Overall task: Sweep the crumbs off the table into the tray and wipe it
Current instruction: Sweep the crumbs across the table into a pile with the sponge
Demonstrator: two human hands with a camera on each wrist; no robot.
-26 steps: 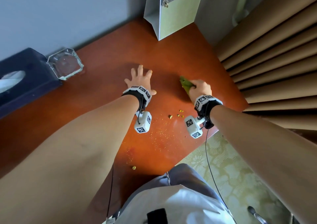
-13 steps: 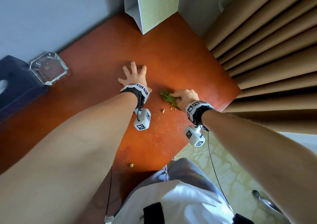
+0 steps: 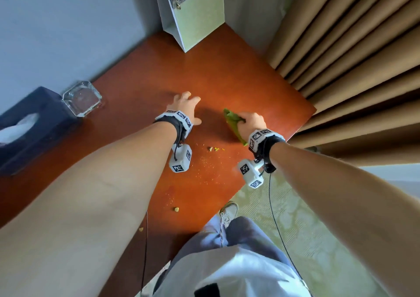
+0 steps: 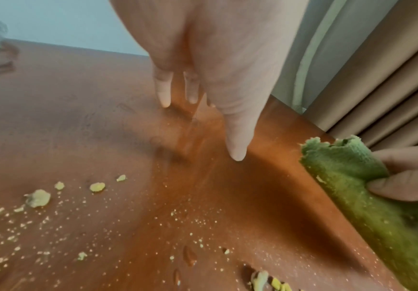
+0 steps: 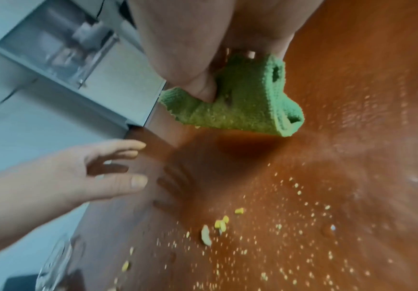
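Several crumbs (image 3: pixel 213 148) lie on the table (image 3: pixel 227 76), nearer the person than both hands. Right hand (image 3: pixel 251 120) is closer, fingers (image 4: pixel 407 189) pinching a bunched green cloth (image 3: pixel 231 124) beyond them. Left hand (image 3: pixel 185 106) rests spread, holding nothing. Glass tray (image 3: pixel 81 98) sits well left beside a tissue box (image 3: pixel 29 124).

A reddish-brown wooden bench (image 3: pixel 227 80) carries scattered yellow crumbs (image 3: pixel 213 148) near its middle and front edge, with fine dust spread around them. A glass ashtray (image 3: pixel 82 98) sits at the left beside a dark tissue box (image 3: pixel 34 124), and a pale green paper bag (image 3: pixel 195 19) stands upright at the far corner
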